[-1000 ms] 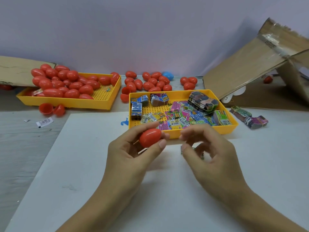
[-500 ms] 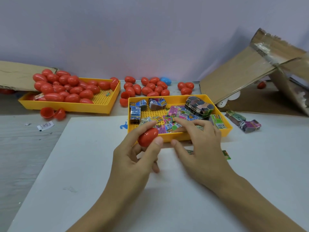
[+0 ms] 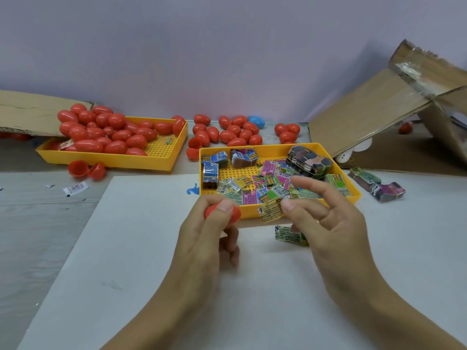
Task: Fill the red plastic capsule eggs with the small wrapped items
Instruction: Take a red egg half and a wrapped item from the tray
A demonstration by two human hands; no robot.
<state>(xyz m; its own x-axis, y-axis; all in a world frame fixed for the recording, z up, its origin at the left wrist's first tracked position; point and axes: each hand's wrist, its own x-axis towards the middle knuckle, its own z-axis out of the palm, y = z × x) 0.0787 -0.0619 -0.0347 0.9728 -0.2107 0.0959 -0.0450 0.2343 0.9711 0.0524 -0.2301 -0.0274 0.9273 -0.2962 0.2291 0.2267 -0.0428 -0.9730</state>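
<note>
My left hand (image 3: pixel 202 238) grips a red capsule egg (image 3: pixel 235 213) over the white sheet, just in front of the near yellow tray (image 3: pixel 298 150). My right hand (image 3: pixel 326 223) pinches a small yellow wrapped item (image 3: pixel 271 211) between thumb and fingers, close to the right of the egg. That tray holds several small colourful wrapped items (image 3: pixel 267 183). Another wrapped item (image 3: pixel 288 234) lies on the sheet under my right hand. A second yellow tray (image 3: pixel 121 157) at the far left is heaped with red eggs (image 3: pixel 106 132).
Loose red eggs (image 3: pixel 227 133) and one blue egg (image 3: pixel 256 121) lie behind the near tray. Open red egg halves (image 3: pixel 86 170) sit by the left tray. A tilted cardboard box (image 3: pixel 394 104) stands at the right, with bundled packets (image 3: pixel 379 185) beside it.
My right hand reached into the near tray, then drew back toward me, now pinching a yellow wrapped item. My left hand has kept hold of the red egg.
</note>
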